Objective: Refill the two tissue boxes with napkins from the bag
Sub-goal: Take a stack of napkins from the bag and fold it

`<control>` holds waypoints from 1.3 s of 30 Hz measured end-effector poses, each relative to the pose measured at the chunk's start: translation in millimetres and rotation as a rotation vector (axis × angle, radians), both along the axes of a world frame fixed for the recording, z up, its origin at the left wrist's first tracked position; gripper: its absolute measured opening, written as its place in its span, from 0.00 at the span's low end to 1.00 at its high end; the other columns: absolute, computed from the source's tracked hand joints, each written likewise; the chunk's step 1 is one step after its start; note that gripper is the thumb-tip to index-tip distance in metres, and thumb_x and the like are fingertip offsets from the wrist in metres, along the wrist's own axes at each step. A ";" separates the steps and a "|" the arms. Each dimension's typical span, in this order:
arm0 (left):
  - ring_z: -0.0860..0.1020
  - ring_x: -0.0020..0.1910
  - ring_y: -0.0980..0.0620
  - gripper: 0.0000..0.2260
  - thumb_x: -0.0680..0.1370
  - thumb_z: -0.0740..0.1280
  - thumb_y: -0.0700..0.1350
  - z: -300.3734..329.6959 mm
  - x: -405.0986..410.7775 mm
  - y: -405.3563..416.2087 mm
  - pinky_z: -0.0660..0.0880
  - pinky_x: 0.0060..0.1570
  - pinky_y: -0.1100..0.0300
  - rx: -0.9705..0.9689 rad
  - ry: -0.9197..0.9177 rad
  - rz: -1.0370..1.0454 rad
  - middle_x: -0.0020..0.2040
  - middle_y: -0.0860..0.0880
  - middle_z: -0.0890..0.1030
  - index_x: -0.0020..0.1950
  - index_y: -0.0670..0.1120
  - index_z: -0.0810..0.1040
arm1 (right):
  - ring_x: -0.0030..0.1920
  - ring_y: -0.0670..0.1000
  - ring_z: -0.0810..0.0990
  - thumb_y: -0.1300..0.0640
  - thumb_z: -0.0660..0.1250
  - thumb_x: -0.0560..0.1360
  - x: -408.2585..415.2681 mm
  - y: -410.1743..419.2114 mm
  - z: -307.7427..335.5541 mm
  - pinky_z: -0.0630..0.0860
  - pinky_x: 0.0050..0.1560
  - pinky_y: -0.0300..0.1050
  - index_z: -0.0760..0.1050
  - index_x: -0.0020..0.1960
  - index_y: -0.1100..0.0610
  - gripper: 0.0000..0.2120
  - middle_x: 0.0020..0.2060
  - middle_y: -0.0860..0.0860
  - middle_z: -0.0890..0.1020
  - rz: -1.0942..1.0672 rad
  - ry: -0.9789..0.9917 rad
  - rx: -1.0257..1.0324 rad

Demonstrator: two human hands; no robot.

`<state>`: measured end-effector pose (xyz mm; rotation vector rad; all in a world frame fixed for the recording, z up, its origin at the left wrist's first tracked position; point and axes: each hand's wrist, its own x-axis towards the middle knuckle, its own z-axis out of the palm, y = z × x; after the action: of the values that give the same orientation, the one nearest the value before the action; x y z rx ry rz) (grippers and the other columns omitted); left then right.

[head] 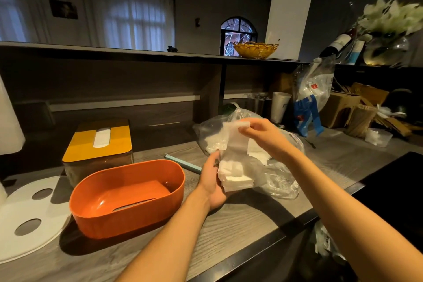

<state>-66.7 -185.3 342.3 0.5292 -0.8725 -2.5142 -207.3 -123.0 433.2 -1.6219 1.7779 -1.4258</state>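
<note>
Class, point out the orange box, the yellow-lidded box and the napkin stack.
orange box (96,224): head view, front wall.
yellow-lidded box (80,146): head view, lid.
napkin stack (235,178): head view, top sheet.

The grey wood-grain counter carries an orange tub, yellow-lidded box and plastic bag.

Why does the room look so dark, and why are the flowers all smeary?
In the head view, the back of the room is dim, while light falls on the grey wooden counter, where the orange oval plastic box casts a dark shadow at its base. The white flowers in the glass vase near the picture's right edge look smeared and stretched. The shelf line bends, since the lens is wide-angle.
</note>
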 end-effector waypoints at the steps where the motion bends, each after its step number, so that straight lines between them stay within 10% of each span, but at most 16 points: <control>1: 0.76 0.65 0.37 0.28 0.81 0.58 0.62 -1.4 0.5 -1.7 0.71 0.66 0.41 0.030 0.027 -0.003 0.63 0.36 0.80 0.67 0.41 0.78 | 0.54 0.47 0.81 0.61 0.64 0.79 2.8 7.1 -5.5 0.79 0.56 0.42 0.79 0.55 0.50 0.09 0.53 0.49 0.83 0.068 0.034 0.047; 7: 0.80 0.60 0.37 0.28 0.81 0.57 0.63 -0.5 1.3 -0.1 0.76 0.59 0.42 -0.011 0.032 0.014 0.61 0.37 0.81 0.67 0.42 0.77 | 0.66 0.46 0.75 0.49 0.61 0.79 7.7 30.9 -32.1 0.70 0.66 0.41 0.71 0.69 0.49 0.19 0.64 0.49 0.78 0.194 0.149 0.259; 12: 0.81 0.55 0.38 0.18 0.80 0.65 0.41 -4.1 -4.0 1.7 0.78 0.55 0.43 -0.081 -0.053 0.040 0.59 0.37 0.82 0.70 0.41 0.73 | 0.57 0.51 0.81 0.54 0.63 0.80 2.3 25.5 -34.3 0.78 0.58 0.42 0.76 0.62 0.54 0.12 0.52 0.51 0.84 -0.108 -0.185 -0.195; 17: 0.80 0.59 0.37 0.20 0.78 0.66 0.37 -12.5 -10.2 -4.9 0.79 0.56 0.41 -0.151 -0.050 0.108 0.61 0.37 0.80 0.70 0.45 0.71 | 0.52 0.47 0.77 0.50 0.70 0.76 0.1 8.8 -41.6 0.75 0.44 0.36 0.75 0.66 0.52 0.19 0.56 0.49 0.78 -0.299 -0.001 0.116; 23: 0.80 0.60 0.38 0.15 0.81 0.64 0.44 -8.1 -8.8 -1.9 0.76 0.61 0.40 -0.107 0.005 0.065 0.60 0.38 0.82 0.67 0.43 0.75 | 0.42 0.49 0.80 0.61 0.71 0.75 6.2 3.8 -43.9 0.76 0.37 0.33 0.80 0.47 0.56 0.02 0.41 0.52 0.82 -0.301 -0.195 -0.108; 27: 0.82 0.56 0.39 0.16 0.82 0.64 0.45 -9.2 -9.3 -7.0 0.81 0.50 0.43 -0.042 0.010 0.126 0.58 0.39 0.83 0.69 0.43 0.74 | 0.49 0.57 0.81 0.58 0.68 0.77 -1.8 9.7 -25.5 0.80 0.46 0.50 0.78 0.53 0.60 0.07 0.47 0.56 0.81 -0.283 -0.423 -0.212; 39: 0.77 0.64 0.36 0.25 0.81 0.61 0.59 -12.7 -6.4 -14.7 0.71 0.67 0.39 0.088 0.110 0.098 0.63 0.38 0.80 0.72 0.45 0.72 | 0.42 0.48 0.80 0.56 0.68 0.76 32.7 -0.8 41.8 0.78 0.49 0.48 0.75 0.58 0.58 0.12 0.42 0.52 0.80 0.186 -0.810 -0.233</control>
<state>-73.1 -200.1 329.6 0.4459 -0.6812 -2.4750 -174.6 -123.8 475.0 -1.0145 1.0036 -1.8762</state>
